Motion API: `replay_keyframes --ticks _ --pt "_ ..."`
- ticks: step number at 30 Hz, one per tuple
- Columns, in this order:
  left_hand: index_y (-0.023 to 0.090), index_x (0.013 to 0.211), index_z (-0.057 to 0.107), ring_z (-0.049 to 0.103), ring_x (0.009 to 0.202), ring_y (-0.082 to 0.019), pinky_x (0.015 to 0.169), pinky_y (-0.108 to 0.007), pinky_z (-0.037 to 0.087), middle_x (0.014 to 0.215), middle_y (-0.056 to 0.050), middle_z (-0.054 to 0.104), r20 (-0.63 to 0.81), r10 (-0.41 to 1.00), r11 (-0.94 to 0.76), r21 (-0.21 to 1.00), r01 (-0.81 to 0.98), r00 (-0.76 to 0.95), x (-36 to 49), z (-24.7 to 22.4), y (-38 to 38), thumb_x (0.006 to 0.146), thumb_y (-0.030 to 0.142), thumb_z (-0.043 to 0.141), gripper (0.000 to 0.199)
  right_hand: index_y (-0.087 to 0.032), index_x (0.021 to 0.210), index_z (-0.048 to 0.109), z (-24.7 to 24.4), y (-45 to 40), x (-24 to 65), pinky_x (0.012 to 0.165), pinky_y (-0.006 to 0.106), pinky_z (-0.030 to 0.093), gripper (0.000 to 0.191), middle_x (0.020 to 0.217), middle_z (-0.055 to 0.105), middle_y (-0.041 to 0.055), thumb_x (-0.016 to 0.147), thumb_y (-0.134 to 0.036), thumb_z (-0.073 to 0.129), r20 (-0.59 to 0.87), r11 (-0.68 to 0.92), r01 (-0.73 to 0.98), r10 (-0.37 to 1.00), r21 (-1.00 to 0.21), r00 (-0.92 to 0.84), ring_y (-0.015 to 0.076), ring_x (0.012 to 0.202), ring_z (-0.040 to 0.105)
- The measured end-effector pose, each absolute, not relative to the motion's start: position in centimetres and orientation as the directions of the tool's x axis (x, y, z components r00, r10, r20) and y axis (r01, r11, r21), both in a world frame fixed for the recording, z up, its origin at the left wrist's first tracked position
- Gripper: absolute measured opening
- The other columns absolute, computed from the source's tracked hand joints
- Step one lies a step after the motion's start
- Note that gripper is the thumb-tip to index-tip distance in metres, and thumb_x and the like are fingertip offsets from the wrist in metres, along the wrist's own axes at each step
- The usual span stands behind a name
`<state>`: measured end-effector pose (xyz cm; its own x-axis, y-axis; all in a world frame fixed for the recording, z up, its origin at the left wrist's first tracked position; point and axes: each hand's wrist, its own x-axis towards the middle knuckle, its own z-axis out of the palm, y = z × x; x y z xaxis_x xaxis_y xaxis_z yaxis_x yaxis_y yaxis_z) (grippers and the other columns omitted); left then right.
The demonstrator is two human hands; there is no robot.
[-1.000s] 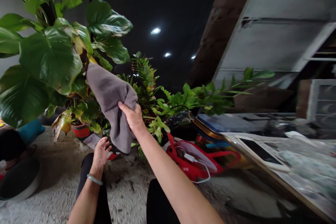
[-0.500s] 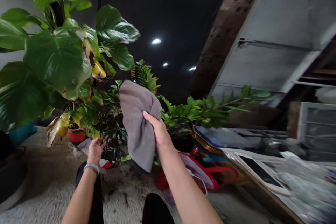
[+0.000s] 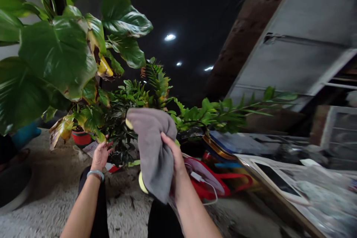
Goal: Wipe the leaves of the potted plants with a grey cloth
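My right hand (image 3: 176, 156) grips a grey cloth (image 3: 154, 148) by its right side, thumb on top and the other fingers hidden. Yellow patches show at the cloth's left and lower edges, and its lower end hangs down above my knees. My left hand (image 3: 100, 155), with a pale bangle on the wrist, holds nothing; its fingers are spread beside the dark leaves of a bushy plant (image 3: 122, 130). Just above that hand hang the yellowing leaves of a big-leaved plant (image 3: 58, 55). A red and green pot (image 3: 81, 138) stands at its base.
A long leafy stem (image 3: 223, 115) reaches to the right. Below it lies a red bag (image 3: 206, 189) with a white cable (image 3: 212, 186). At right, a table holds a white tablet-like device (image 3: 279, 182) and clear plastic (image 3: 326, 193). A grey basin (image 3: 16, 193) stands at left.
My right hand has lowered the cloth and brought it closer to me; its top now folds over and yellow edges show. My left hand stays nearly in place. The view has shifted slightly.
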<state>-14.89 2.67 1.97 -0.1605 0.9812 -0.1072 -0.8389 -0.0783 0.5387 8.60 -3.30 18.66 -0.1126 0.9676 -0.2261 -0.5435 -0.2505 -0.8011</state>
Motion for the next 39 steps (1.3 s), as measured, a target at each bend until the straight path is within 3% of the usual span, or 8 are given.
replay_keyframes --ticks 6,12,19,23,26,29,34,39 --pt "0.018 0.110 0.071 0.068 0.076 -0.019 0.069 -0.031 0.053 0.089 -0.005 0.075 -0.106 0.994 0.055 0.621 -0.782 -0.015 -13.5 1.7 2.8 0.071 0.021 0.074 0.039 -0.018 0.089 0.074 17.1 -0.8 5.0 0.081 0.042 0.060 0.031 0.076 0.079 0.0085 0.063 -0.034 0.078 -0.295 -0.320 -0.518 0.946 -0.793 -0.134 0.0307 0.084 0.076" --pt "0.014 0.086 0.074 0.067 0.073 -0.021 0.070 -0.031 0.051 0.081 -0.006 0.073 -0.083 0.996 0.082 0.698 -0.711 0.034 -13.0 0.8 3.2 0.061 0.023 0.081 0.028 -0.013 0.092 0.076 12.1 -6.8 6.4 0.077 0.041 0.059 0.043 0.078 0.079 0.0094 0.057 -0.036 0.084 -0.304 -0.341 -0.345 0.939 -0.874 -0.159 0.0302 0.077 0.075" --pt "0.015 0.108 0.075 0.065 0.076 -0.019 0.070 -0.034 0.054 0.103 -0.009 0.073 -0.095 0.985 0.169 0.739 -0.653 0.147 -12.5 1.9 2.4 0.068 0.023 0.079 0.041 -0.022 0.095 0.073 19.2 -1.9 8.4 0.091 0.041 0.058 0.039 0.091 0.080 0.0029 0.057 -0.027 0.083 -0.045 0.090 -0.511 0.968 -0.855 0.247 0.0279 0.097 0.073" --pt "0.016 0.105 0.076 0.065 0.076 -0.020 0.069 -0.035 0.055 0.092 -0.007 0.073 -0.103 0.989 0.145 0.728 -0.670 0.103 -12.5 2.2 2.1 0.068 0.023 0.079 0.038 -0.021 0.076 0.069 16.0 -1.6 7.8 0.080 0.043 0.061 0.020 0.064 0.075 0.0029 0.058 -0.024 0.076 -0.383 -0.228 -0.570 0.909 -0.789 0.167 0.0293 0.080 0.075" --pt "0.016 0.106 0.076 0.064 0.073 -0.018 0.068 -0.033 0.054 0.090 -0.005 0.072 -0.096 0.992 0.123 0.715 -0.688 0.077 -13.0 2.2 2.1 0.069 0.023 0.078 0.038 -0.017 0.073 0.069 13.7 -4.6 7.6 0.075 0.044 0.061 0.019 0.058 0.072 0.0057 0.058 -0.027 0.077 -0.495 -0.389 -0.552 0.867 -0.738 0.050 0.0307 0.072 0.075" --pt "0.016 0.106 0.076 0.063 0.071 -0.016 0.066 -0.031 0.054 0.094 -0.005 0.073 -0.091 0.993 0.114 0.704 -0.701 0.070 -13.2 2.4 2.2 0.069 0.022 0.077 0.037 -0.017 0.080 0.072 15.3 -6.4 7.5 0.076 0.043 0.061 0.028 0.067 0.076 0.0070 0.056 -0.029 0.079 -0.444 -0.363 -0.568 0.896 -0.738 0.004 0.0307 0.076 0.075" --pt "0.015 0.103 0.076 0.064 0.073 -0.019 0.068 -0.032 0.053 0.090 -0.006 0.073 -0.115 0.992 0.124 0.703 -0.701 0.060 -13.0 2.2 2.1 0.068 0.021 0.076 0.035 -0.021 0.093 0.071 21.1 -3.0 6.4 0.086 0.041 0.060 0.040 0.088 0.079 0.0044 0.056 -0.032 0.082 -0.066 0.044 -0.605 0.985 -0.795 0.159 0.0297 0.096 0.073" --pt "0.016 0.103 0.075 0.064 0.069 -0.017 0.066 -0.030 0.052 0.088 -0.004 0.074 -0.139 0.990 0.092 0.684 -0.724 -0.005 -13.2 1.8 2.1 0.066 0.022 0.077 0.037 -0.021 0.077 0.071 17.5 -1.7 4.2 0.077 0.044 0.060 0.026 0.067 0.075 0.0072 0.055 -0.032 0.078 -0.302 -0.250 -0.541 0.953 -0.803 0.008 0.0322 0.083 0.074"
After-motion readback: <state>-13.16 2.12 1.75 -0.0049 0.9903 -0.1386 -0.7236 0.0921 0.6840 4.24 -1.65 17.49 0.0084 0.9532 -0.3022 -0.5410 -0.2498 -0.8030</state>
